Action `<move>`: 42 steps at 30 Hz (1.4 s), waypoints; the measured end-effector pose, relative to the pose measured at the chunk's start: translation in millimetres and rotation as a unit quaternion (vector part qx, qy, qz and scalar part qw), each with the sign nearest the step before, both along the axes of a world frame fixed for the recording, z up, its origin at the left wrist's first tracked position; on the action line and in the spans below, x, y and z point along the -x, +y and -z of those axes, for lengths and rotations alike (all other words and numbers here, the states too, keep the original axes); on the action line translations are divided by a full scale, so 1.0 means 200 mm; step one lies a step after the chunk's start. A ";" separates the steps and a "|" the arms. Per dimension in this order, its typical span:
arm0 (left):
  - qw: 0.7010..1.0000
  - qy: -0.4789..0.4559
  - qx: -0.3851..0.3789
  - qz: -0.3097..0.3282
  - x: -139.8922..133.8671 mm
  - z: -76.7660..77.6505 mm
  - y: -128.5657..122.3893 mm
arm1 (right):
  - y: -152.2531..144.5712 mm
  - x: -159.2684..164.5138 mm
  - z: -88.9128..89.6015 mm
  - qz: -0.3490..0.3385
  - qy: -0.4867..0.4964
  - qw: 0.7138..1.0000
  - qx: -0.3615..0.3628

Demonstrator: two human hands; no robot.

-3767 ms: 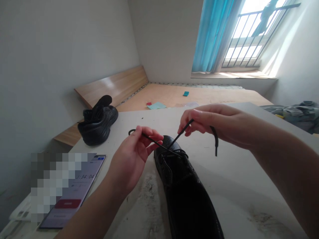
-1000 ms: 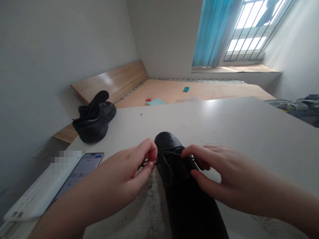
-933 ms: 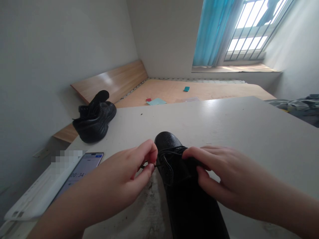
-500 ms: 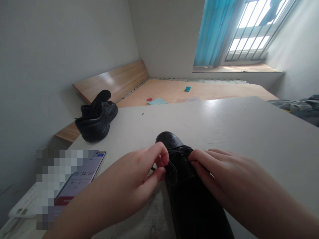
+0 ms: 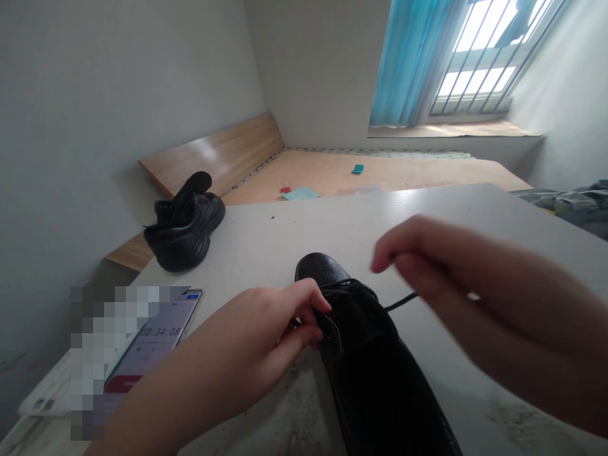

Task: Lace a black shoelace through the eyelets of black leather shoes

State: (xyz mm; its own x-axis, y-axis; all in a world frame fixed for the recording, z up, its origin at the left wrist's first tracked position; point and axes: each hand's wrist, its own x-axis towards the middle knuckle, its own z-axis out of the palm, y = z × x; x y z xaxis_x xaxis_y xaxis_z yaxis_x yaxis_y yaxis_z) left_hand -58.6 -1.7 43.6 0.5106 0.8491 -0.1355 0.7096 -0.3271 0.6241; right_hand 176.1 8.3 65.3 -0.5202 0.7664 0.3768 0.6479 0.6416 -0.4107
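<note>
- Two hands work at one black shoe (image 5: 375, 373), which lies on the worktop (image 5: 475, 221) with its toe pointing away from me; I judge the step in hand to be drawing a lace (image 5: 399, 303) taut at the eyelets
- my left hand (image 5: 247, 361) is closed in a pinch, thumb and forefinger pressed at the shoe's left lacing edge; whether a lace end sits between them I cannot tell
- my right hand (image 5: 456, 278) is raised just right of the shoe, blurred, fingers curled; the lace runs from the eyelets toward it, so I take it to be gripping that end
- next move, as I judge it, calls for even tension on both sides while the shoe lies flat
- second black shoe (image 5: 185, 228) sits well apart at the far left corner; phone (image 5: 152, 342) lies near my left forearm
</note>
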 end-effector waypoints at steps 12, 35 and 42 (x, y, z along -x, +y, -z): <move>1.000 -0.009 0.012 0.005 0.01 0.00 0.00 | 0.16 0.16 0.07 -0.123 -0.099 0.964 0.216; 0.943 -0.322 -0.062 -0.060 -0.05 0.03 0.01 | 0.09 0.21 -0.13 -0.109 0.095 0.977 0.157; 0.925 -0.359 0.005 -0.120 -0.05 0.04 0.05 | 0.20 0.19 -0.07 -0.118 0.029 0.977 0.177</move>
State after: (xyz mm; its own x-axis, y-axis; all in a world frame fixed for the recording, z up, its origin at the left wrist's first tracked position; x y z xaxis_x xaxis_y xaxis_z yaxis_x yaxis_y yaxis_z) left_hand -48.3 8.4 36.3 0.2688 0.9503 0.1572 0.1613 -0.2053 0.9653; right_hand 139.0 47.9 79.6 -0.6830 0.7158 0.1451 0.4680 0.5814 -0.6655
